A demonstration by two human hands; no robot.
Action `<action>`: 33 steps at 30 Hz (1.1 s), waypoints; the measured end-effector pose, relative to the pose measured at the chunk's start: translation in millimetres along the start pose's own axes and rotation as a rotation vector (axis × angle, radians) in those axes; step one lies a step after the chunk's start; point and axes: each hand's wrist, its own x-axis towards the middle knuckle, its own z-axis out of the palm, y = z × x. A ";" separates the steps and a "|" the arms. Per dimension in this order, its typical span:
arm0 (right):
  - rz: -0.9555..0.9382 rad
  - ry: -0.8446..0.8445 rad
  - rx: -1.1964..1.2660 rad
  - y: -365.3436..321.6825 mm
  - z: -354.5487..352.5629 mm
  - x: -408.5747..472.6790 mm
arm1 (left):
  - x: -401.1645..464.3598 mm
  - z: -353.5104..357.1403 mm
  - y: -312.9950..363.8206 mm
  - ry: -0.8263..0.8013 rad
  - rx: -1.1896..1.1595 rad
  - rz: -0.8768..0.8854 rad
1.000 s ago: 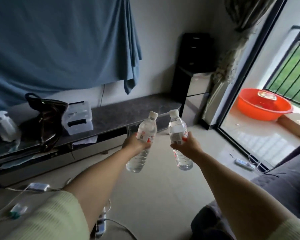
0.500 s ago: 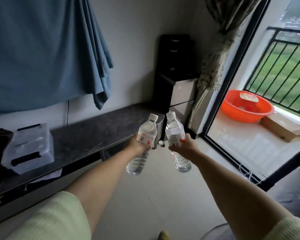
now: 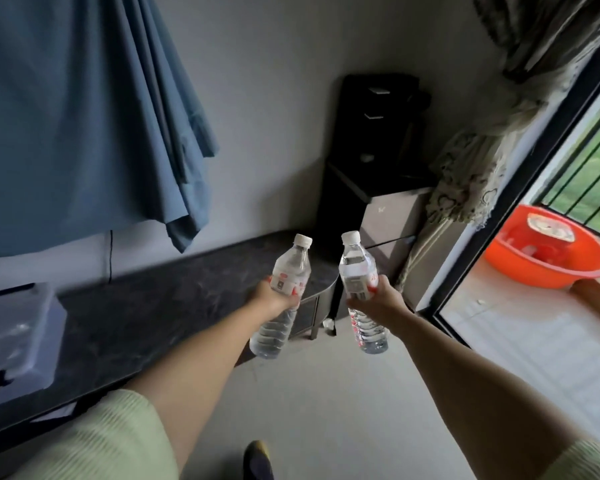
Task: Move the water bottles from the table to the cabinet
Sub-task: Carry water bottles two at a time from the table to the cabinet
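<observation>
Nearest the camera, pale green ribbed sleeves (image 3: 94,441) covered both upper arms. The left hand (image 3: 274,299) had its fingers curled round a clear ribbed plastic water bottle (image 3: 283,299), white-capped and holding water, tilted over the end of the long dark marbled cabinet top (image 3: 153,306). The right hand (image 3: 378,303) gripped a second clear plastic water bottle (image 3: 359,289), nearly upright above the floor. Both white-and-red labels were unreadable. Farther off, an orange round plastic basin (image 3: 548,265) held a pale object.
</observation>
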 end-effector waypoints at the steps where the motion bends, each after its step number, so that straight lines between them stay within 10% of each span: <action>1: 0.000 -0.003 0.001 -3.8 3.9 20.7 | 18.6 -1.9 3.7 0.002 0.018 -0.002; 20: 0.152 -0.075 0.059 -62.9 78.6 358.3 | 376.1 -26.2 34.1 -0.029 0.126 -0.215; 33: 0.124 -0.185 0.216 -37.7 150.8 585.1 | 542.2 58.7 31.2 0.057 -0.314 -0.350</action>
